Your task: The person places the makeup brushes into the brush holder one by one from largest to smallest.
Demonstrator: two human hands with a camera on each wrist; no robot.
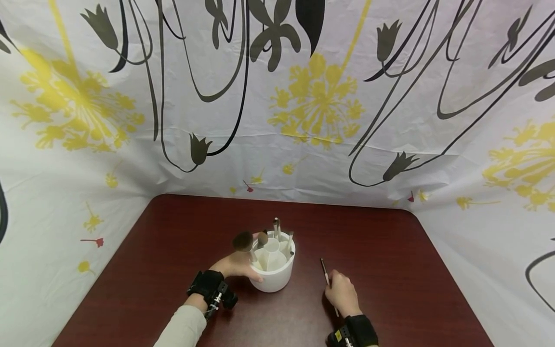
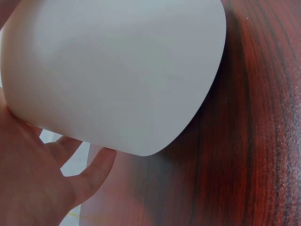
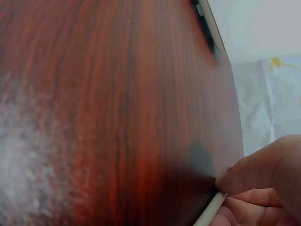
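A white round brush holder (image 1: 274,282) with inner compartments stands near the middle of the table. My left hand (image 1: 236,265) grips its left side, thumb at the front and fingers reaching behind. In the left wrist view, the smooth wall of the holder (image 2: 117,75) fills the upper part, with the hand (image 2: 33,174) against it. Inside are a large fluffy makeup brush (image 1: 243,241), a smaller round one (image 1: 262,238) and several thin brushes (image 1: 276,229). To the right, my right hand (image 1: 342,294) pinches a slim makeup brush (image 1: 325,273), its dark tip pointing away from me.
The dark red wood-grain table (image 1: 195,217) has rounded far corners. A white cloth (image 1: 303,168) printed with yellow and grey flowers hangs behind and along both sides. Black wrist cameras (image 1: 212,289) are strapped to both wrists.
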